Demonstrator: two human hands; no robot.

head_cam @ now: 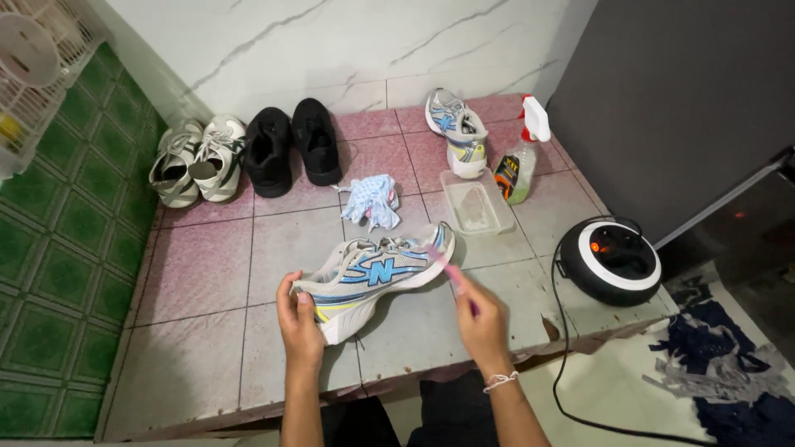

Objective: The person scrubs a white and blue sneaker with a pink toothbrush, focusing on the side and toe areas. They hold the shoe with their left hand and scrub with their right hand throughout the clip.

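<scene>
A white and blue sneaker [377, 275] lies on its side on the pink tiled platform [199, 273], sole toward me. My left hand [296, 319] grips its heel end. My right hand [483, 319] holds a pink toothbrush [451, 275] whose head touches the toe of the sneaker. A thin bracelet sits on my right wrist.
Behind it lie a crumpled light blue cloth [372, 199], a clear shallow tray [476, 204], a spray bottle [520, 161] and the matching sneaker [457, 131]. A black pair [291, 147] and a white pair [197, 157] stand at the back left. A round black-and-white device [611, 259] with a cord sits at the right.
</scene>
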